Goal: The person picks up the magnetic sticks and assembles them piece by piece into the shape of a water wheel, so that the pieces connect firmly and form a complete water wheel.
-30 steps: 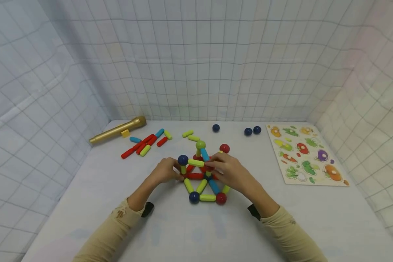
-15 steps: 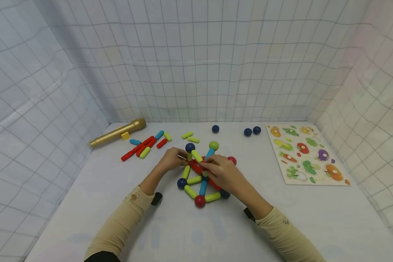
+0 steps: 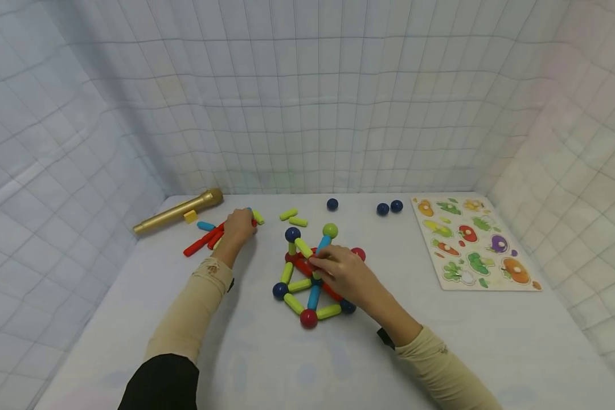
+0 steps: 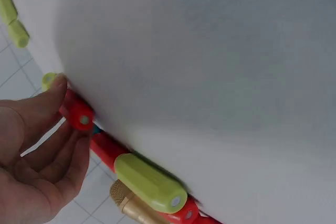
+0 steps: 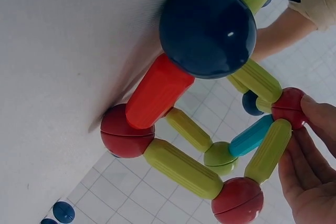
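My left hand (image 3: pixel 238 228) is at the pile of loose rods on the left. In the left wrist view its thumb and fingers close around a short red magnetic rod (image 4: pixel 77 110), beside a lime rod (image 4: pixel 149 182). My right hand (image 3: pixel 346 274) pinches a red ball (image 5: pixel 289 107) high on a structure of magnetic rods and balls; in the head view the fingers mostly hide that ball. Lime rods and a light blue rod (image 5: pixel 252 136) join at it. The structure's base has a red ball (image 3: pixel 309 318) in front and a dark blue ball (image 3: pixel 280 291) at its left.
A gold toy microphone (image 3: pixel 179 212) and a yellow cube (image 3: pixel 191 216) lie at the back left. Two lime rods (image 3: pixel 298 222) and several dark blue balls (image 3: pixel 332 204) lie at the back. A vegetable puzzle board (image 3: pixel 474 245) is on the right. Gridded cloth walls surround the table.
The structure turned, then stayed nearly still. My left hand left its side and moved back and left to the rods, gripping a red one. The right hand stays on the upper red ball.
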A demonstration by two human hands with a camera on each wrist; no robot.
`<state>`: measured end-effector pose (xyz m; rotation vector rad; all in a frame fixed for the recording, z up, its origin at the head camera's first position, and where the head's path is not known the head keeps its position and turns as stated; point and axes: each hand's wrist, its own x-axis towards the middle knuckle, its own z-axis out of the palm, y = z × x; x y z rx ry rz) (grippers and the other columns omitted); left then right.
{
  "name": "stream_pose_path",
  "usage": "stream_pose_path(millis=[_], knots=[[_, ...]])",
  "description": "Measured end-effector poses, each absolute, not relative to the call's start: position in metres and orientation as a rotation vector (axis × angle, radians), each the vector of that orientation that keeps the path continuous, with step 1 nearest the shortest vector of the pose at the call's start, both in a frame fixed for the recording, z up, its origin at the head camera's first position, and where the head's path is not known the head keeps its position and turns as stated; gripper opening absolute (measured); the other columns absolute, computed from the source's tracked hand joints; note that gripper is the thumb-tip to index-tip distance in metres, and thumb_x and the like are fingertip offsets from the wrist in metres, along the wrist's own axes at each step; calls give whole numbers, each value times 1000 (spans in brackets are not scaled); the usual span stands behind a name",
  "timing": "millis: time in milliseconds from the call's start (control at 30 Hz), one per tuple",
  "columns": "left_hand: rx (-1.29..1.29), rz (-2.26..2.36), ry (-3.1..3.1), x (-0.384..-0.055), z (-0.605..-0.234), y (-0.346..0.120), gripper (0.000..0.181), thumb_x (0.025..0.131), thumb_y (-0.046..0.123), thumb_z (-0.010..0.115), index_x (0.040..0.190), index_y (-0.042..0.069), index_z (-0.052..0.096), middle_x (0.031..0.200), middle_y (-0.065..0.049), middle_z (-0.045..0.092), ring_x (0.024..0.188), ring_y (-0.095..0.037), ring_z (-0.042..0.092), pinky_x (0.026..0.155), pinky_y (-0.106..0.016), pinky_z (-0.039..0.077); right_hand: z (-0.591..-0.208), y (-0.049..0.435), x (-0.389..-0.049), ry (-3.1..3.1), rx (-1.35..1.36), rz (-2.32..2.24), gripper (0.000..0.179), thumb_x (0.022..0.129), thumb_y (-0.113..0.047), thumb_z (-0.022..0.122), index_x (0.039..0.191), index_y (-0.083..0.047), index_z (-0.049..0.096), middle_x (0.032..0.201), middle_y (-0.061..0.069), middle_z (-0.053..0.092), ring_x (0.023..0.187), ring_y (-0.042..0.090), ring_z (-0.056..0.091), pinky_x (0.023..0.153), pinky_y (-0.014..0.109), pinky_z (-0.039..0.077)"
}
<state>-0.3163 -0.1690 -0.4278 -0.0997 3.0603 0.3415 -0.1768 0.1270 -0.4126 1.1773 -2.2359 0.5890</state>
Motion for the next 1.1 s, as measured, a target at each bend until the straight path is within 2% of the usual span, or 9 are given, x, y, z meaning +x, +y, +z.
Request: stream_pose_path(millis=[100, 233, 333, 467, 533, 633, 733, 933, 1100], knots=[[-112, 345, 3064, -313, -429, -173, 28, 90, 10, 65, 114, -4, 63, 108, -24, 68, 98, -42, 65, 82, -48, 55, -411, 125, -177, -2229, 1182, 584, 34, 75, -10, 83, 108, -7, 76, 100, 7, 69, 93, 18, 66, 82, 25, 57], [-57, 490, 3109, -294, -419, -173, 32, 90, 13, 66, 119, -2, 65, 113, -23, 68, 101, -41, 64, 87, -48, 52, -408, 124, -178, -2230, 1178, 580, 34, 74, -10, 84, 107, -7, 76, 100, 7, 69, 93, 18, 66, 81, 25, 57], [-21, 857, 3015, -266, -406, -168, 36, 90, 19, 69, 121, 1, 66, 112, -19, 70, 102, -35, 63, 87, -45, 50, -407, 125, -178, -2229, 1184, 588, 33, 74, -9, 84, 107, -7, 76, 100, 7, 69, 93, 18, 67, 81, 25, 57], [-25, 1472, 2662, -222, -394, -155, 44, 89, 29, 72, 126, 7, 63, 118, -14, 68, 109, -27, 61, 97, -43, 48, -407, 125, -177, -2236, 1176, 608, 32, 74, -9, 84, 105, -7, 76, 99, 6, 70, 92, 17, 68, 81, 25, 57], [-35, 1671, 2497, -205, -392, -145, 49, 88, 32, 73, 128, 8, 60, 120, -11, 66, 112, -24, 60, 104, -44, 44, -408, 125, -177, -2244, 1166, 611, 32, 74, -10, 84, 105, -7, 76, 99, 6, 71, 92, 17, 68, 81, 25, 57], [-27, 1830, 2335, -188, -393, -129, 51, 87, 32, 73, 129, 7, 58, 118, -9, 64, 109, -19, 61, 107, -42, 44, -409, 126, -176, -2253, 1153, 605, 32, 74, -12, 84, 105, -7, 76, 100, 6, 71, 93, 17, 68, 82, 25, 57], [-13, 1876, 2264, -179, -394, -114, 49, 87, 28, 73, 128, 6, 58, 119, -10, 65, 106, -15, 62, 105, -37, 46, -411, 127, -176, -2257, 1146, 599, 32, 76, -13, 83, 106, -6, 76, 101, 6, 71, 94, 17, 69, 83, 26, 57], [81, 1868, 2305, -173, -398, -102, 45, 87, 22, 73, 126, 4, 59, 120, -13, 66, 105, -15, 66, 96, -28, 52, -411, 126, -176, -2270, 1135, 614, 33, 76, -12, 83, 107, -6, 75, 102, 6, 71, 94, 17, 68, 83, 26, 57], [119, 1846, 2320, -173, -398, -104, 48, 86, 24, 74, 127, 4, 59, 122, -14, 66, 107, -17, 67, 96, -30, 53, -411, 127, -175, -2271, 1126, 622, 33, 75, -12, 84, 107, -7, 75, 100, 5, 71, 92, 17, 68, 82, 26, 58]])
